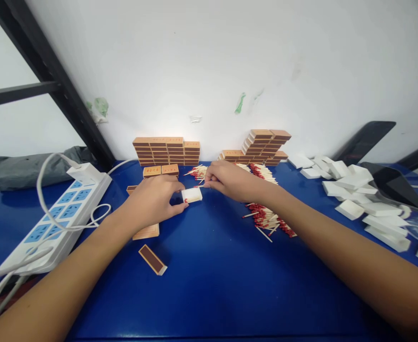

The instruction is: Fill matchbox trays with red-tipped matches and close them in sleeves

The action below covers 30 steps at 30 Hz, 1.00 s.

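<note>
Our left hand [156,197] grips a small white rectangular cardboard tray [193,195], which sits between both hands; squeezing hard could buckle it. Our right hand [226,178], at the tray's two o'clock, seems to pinch a thin red-tipped wooden match [199,186], which a slack hold could drop. Toward four o'clock, our right forearm [315,223] could scatter a loose heap of red-headed wooden matches [265,217] by brushing it; at eleven, a bump could topple the tan-and-brown stack of cardboard matchboxes [175,151].

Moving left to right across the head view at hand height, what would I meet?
White power strip with blue sockets → left hand → small white cardboard tray → right hand → nearest pile of red-headed wooden matches → heap of white cardboard trays.
</note>
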Tool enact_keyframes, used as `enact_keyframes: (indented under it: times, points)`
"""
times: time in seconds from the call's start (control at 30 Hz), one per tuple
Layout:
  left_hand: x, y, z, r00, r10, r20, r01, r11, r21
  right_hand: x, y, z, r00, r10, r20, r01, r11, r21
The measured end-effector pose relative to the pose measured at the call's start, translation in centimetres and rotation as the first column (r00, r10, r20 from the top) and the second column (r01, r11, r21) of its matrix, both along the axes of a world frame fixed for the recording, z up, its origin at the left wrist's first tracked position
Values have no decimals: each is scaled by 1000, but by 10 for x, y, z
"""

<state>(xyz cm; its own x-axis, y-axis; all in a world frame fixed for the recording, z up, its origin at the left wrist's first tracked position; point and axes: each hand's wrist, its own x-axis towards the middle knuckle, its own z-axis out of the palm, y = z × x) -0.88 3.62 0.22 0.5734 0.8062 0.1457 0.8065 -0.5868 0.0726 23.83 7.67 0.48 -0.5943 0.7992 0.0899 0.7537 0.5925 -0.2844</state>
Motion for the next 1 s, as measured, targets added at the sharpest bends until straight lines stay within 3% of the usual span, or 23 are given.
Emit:
enact_keyframes:
  times: [0.1,0.3,0.4,0.57,0.8,1.0]
  points:
    - [1,0,0,1000,4,-14,-4,1000,-4,-7,-11,3,999,48,11,-49,999,24]
    - [3,0,0,999,8,-32,-8,1000,-12,-22,-22,-15,993,111,37,-115,988,99]
    - [3,-1,0,1000,10,-21,-11,1000,-10,-17,-14,-15,995,99,-23,-97,991,89]
    - [2,-1,0,1000,9,-3,-9,999,-31,4,10,-16,997,-50,-55,59,983,173]
    - [1,1,-2,1000,9,-3,-9,999,-40,12,24,-34,998,-68,-4,67,981,182]
    - [2,0,-1,1000,13,-13,-14,999,-35,10,22,-31,998,-53,15,50,989,142]
